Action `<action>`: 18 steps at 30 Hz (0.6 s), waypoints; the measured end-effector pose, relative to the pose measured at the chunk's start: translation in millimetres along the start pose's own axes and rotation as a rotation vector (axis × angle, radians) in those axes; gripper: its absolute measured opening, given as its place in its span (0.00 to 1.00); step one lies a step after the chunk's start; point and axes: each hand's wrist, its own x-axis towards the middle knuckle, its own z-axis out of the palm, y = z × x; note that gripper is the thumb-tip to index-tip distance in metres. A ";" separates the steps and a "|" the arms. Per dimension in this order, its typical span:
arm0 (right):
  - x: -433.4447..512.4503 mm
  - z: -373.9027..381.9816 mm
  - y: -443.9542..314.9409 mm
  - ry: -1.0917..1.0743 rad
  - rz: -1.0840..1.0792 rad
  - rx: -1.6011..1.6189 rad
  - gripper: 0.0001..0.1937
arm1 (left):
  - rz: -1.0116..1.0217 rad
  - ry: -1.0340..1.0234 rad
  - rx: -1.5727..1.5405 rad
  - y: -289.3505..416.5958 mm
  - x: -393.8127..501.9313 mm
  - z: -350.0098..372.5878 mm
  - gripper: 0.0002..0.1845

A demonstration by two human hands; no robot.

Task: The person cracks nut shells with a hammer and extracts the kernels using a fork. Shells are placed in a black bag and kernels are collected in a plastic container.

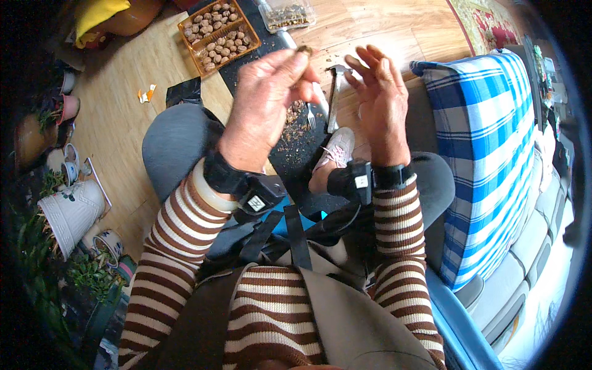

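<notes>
My left hand (266, 97) pinches a small brown piece, apparently of walnut (304, 49), between thumb and fingertips. To its right my right hand (381, 99) is raised with the fingers apart and nothing in it. A claw hammer (335, 95) lies below and between the hands, its head close to my right fingers. Beside the hammer, a fork (311, 116) rests among broken shell bits (296, 132) on a dark mat (289, 155). An orange-brown plastic tray (217, 33) holds whole walnuts (226, 48) in two compartments. Farther right, a clear plastic box (287, 16) contains brown pieces.
A sofa with a blue-and-white checked cushion (476, 152) stands close on my right. Potted plants (74, 212) line the left side. Orange peel (147, 94) and a black bag (184, 92) lie on the wooden floor (120, 125). My shoe (336, 147) is near the hammer handle.
</notes>
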 end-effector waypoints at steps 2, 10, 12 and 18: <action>13.9 -29.7 13.1 0.107 0.054 -0.137 0.21 | 0.050 0.018 0.005 13.7 -0.9 -6.5 0.15; 47.8 -139.2 194.9 0.231 0.435 -0.678 0.21 | 0.323 0.087 0.155 159.3 -43.4 -97.9 0.16; 49.6 -155.9 225.3 0.250 0.498 -1.012 0.25 | 0.377 0.189 0.299 204.4 -59.7 -137.5 0.19; 44.8 -160.6 268.4 0.247 0.371 -1.336 0.23 | 0.274 0.701 0.585 198.7 -70.6 -250.8 0.19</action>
